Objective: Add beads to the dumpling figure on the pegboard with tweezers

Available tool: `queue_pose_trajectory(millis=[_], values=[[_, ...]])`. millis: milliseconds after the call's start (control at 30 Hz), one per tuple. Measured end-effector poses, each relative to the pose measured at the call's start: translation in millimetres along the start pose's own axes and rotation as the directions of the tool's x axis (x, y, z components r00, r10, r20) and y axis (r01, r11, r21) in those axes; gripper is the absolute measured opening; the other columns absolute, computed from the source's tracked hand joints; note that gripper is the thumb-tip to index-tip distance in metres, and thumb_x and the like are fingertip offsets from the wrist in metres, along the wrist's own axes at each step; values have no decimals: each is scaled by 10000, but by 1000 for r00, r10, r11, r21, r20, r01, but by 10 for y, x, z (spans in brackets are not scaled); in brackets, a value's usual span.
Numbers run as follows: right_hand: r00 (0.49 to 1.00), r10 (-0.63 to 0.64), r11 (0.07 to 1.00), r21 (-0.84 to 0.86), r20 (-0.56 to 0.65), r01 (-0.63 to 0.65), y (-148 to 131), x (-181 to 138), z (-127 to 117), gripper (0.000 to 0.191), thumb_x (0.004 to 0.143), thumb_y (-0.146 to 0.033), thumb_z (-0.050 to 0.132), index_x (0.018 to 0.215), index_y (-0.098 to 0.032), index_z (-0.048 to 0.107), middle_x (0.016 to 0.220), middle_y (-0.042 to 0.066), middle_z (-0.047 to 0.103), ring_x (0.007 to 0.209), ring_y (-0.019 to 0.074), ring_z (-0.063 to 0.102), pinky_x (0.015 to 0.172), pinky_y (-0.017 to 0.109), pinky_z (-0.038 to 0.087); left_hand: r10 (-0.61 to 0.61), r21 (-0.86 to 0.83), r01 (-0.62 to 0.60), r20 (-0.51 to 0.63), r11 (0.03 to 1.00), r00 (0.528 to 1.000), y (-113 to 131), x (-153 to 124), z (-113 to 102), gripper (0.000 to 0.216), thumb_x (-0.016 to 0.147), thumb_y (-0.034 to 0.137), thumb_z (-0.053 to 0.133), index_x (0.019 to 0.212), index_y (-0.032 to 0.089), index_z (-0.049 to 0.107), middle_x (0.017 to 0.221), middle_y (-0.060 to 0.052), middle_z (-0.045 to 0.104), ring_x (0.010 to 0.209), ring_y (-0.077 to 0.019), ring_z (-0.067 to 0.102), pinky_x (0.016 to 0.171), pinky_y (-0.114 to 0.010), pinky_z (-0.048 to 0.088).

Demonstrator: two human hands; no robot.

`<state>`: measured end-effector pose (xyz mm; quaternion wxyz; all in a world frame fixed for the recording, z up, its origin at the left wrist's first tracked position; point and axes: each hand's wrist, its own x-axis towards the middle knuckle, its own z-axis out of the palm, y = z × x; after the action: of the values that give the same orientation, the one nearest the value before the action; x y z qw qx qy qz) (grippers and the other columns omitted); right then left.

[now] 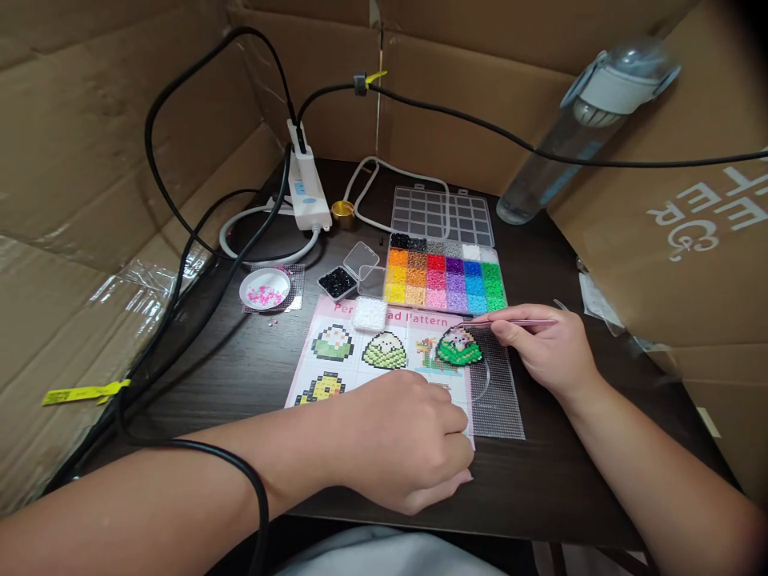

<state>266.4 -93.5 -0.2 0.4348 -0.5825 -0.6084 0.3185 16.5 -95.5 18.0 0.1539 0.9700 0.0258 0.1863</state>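
Your right hand (pixel 549 348) pinched tweezers (pixel 516 323) over the bead figure (pixel 459 348); your left hand (pixel 402 448), fingers curled together, pressed the pattern sheet (pixel 336 320) near the tabletop's front edge.

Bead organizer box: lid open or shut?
Open. The bead organizer box has its clear lid swung back flat on the table behind it, leaving the coloured bead compartments uncovered.

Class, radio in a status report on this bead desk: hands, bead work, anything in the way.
Right hand pinching thin tweezers, tips at green bead figure on clear pegboard. Left hand fisted on pink pattern sheet. Nothing blocking.
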Motion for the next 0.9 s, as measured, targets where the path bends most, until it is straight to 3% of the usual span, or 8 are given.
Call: queue_pose_trajectory(millis=[200,333,533,633,733,900], values=[[993,-26,998,-63,-114,19,21,-32,5,97,845,-342,754,876,-281,823,868,33,808,793,213,751,730,332,617,-6,-27,4,-46,1000,999,-29,-13,60,264,880,323,621,662,174,617,659,-2,635,598,-156,571,527,-333,440],[975,-65,998,-18,-213,63,-183,-14,92,101,835,-344,764,896,-286,820,900,34,808,788,205,747,700,323,622,1,5,0,-156,1000,988,-60,-9,57,268,881,301,599,651,172,644,641,2,639,588,-149,569,524,-322,444],[987,-113,993,-44,-113,109,-709,54,447,83,814,-305,761,859,-267,818,855,23,809,772,200,770,720,311,645,15,56,4,-339,998,941,-92,-12,57,299,872,257,566,589,175,618,591,10,628,556,-127,559,507,-315,424],[996,-65,998,12,-58,66,-801,101,689,69,797,-273,759,837,-243,806,852,29,810,786,209,778,714,311,647,1,35,11,-337,999,941,-108,-18,100,288,863,269,562,595,185,629,569,15,626,544,-133,561,492,-317,416],[993,-40,999,16,-107,42,-774,118,881,66,806,-264,743,820,-228,796,865,38,810,807,214,780,730,323,647,-20,25,30,-329,999,944,-123,-26,134,296,857,283,563,580,188,607,570,15,637,529,-138,561,491,-323,412],[990,-31,998,46,-136,38,-630,92,998,70,814,-261,742,833,-218,793,873,43,811,830,207,779,764,330,646,-57,14,64,-293,998,954,-139,-37,152,283,843,287,583,577,189,598,586,19,665,541,-146,584,495,-336,401]])
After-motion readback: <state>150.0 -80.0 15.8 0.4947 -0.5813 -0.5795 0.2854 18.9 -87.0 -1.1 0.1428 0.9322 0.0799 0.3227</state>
